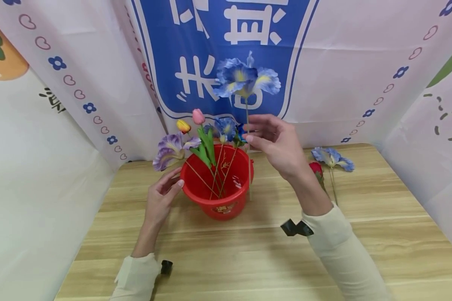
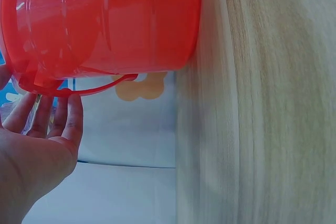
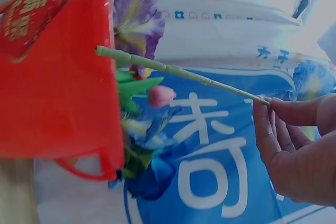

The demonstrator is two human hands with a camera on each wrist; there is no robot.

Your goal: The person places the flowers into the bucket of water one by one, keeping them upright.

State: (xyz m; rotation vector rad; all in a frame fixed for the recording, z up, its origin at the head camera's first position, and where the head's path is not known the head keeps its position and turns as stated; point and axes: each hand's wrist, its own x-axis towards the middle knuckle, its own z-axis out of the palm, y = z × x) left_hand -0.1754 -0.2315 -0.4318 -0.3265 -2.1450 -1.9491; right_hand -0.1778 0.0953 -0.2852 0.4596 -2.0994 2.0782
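Observation:
My right hand point(image 1: 276, 144) pinches the thin green stem point(image 3: 184, 74) of a blue artificial iris point(image 1: 241, 79) between thumb and fingers. The bloom stands upright above the hand, and the stem's lower end hangs by the right side of a red bucket point(image 1: 207, 207), outside its rim in the right wrist view. My left hand point(image 1: 162, 196) grips the bucket's left rim, fingers against the handle point(image 2: 100, 87). Inside the bucket lean a purple iris point(image 1: 169, 151), a pink tulip point(image 1: 198, 117), a yellow-red tulip point(image 1: 183, 126), another blue iris point(image 1: 226, 127) and a blue rose point(image 3: 152, 177).
On the wooden table point(image 1: 211, 259), to the right, lie a blue iris point(image 1: 331, 159) and a red rose point(image 1: 316, 169), the latter partly hidden by my right forearm. A printed cloth point(image 1: 331, 83) hangs right behind the table's far edge.

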